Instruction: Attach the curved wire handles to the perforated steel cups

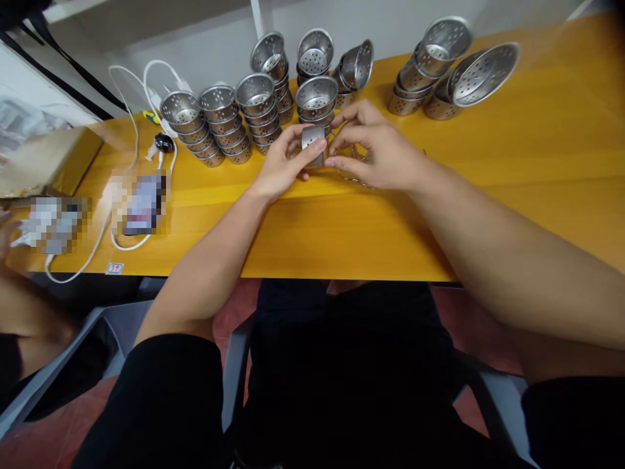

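Observation:
My left hand (pixel 286 159) is closed around a small perforated metal cup (pixel 313 138), its thumb pressed on the cup's side. Just right of that cup, my right hand (pixel 374 146) has bent fingers with thumb and fingertips close together. A thin wire seems to show at those fingertips, too small to make out for sure. Thin wire pieces (pixel 359 181) lie on the table under my right hand, partly covered by it. Right behind my hands stands a stack of perforated metal cups (pixel 317 98).
More cup stacks (pixel 256 98) line the back of the yellow table (pixel 342 241), with tilted cups (pixel 483 75) at the back right. On the left are a blurred phone (pixel 144 205), white cables (pixel 112 241) and a cardboard box (pixel 53 159). Another person's arm (pixel 29 306) is at far left.

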`<state>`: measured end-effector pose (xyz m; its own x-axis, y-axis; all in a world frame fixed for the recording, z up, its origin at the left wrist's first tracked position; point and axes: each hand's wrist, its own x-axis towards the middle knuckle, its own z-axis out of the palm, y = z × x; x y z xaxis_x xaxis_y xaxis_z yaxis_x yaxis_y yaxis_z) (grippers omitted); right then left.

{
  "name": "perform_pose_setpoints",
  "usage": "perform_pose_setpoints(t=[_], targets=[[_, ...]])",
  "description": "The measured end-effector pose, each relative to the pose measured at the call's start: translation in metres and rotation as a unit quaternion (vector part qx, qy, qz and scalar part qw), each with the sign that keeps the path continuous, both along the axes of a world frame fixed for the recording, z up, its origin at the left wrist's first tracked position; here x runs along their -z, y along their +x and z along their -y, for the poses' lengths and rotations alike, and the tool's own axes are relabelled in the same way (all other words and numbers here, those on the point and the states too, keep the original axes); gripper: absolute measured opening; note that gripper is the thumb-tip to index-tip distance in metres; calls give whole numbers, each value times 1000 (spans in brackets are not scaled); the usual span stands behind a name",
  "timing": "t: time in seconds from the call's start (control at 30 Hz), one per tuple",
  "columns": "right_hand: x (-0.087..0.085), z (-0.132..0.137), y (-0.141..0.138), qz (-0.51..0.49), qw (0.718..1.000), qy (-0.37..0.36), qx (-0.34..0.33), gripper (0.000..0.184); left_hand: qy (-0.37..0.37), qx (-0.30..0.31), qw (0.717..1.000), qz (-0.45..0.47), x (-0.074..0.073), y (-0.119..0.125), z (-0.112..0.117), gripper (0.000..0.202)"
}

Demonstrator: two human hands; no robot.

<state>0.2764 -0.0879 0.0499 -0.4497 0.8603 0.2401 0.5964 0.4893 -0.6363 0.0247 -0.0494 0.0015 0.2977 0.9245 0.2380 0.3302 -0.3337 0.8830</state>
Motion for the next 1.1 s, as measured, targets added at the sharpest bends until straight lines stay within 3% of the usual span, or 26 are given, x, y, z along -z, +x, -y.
perform_pose_setpoints(t=[0.23, 0.33, 0.47, 0.6, 0.67, 0.77, 0.87, 0.97, 1.1], targets=[[-4, 2, -3, -33, 999, -16, -10, 32, 10, 10, 1000, -5, 0, -5, -1, 52], [-4, -1, -1, -38, 999, -5, -16, 30, 7, 19, 1000, -5, 2, -8, -6, 61], [-4, -3, 1, -24, 997, 56, 53, 44, 20, 15, 1000, -3, 10, -10, -16, 80], [1, -13, 18, -25, 984, 102, 143, 27, 14, 1, 1000, 3, 14, -13, -23, 91], [7, -24, 34, 15, 989, 78, 128, 16, 7, -3, 1000, -1, 15, -15, -24, 94], [15, -41, 56, 128, 990, 39, 49, 10, -6, -2, 1000, 6, 16, -15, -24, 93], [18, -49, 65, 205, 979, 13, 1, 12, -18, 6, 1000, 22, 18, -12, -21, 83], [14, -44, 61, 223, 975, 18, 8, 16, -2, 10, 1000, 14, 18, -7, -17, 71], [8, -24, 45, 113, 992, 63, 12, 60, 52, 9, 999, -4, 20, -4, -19, 71]])
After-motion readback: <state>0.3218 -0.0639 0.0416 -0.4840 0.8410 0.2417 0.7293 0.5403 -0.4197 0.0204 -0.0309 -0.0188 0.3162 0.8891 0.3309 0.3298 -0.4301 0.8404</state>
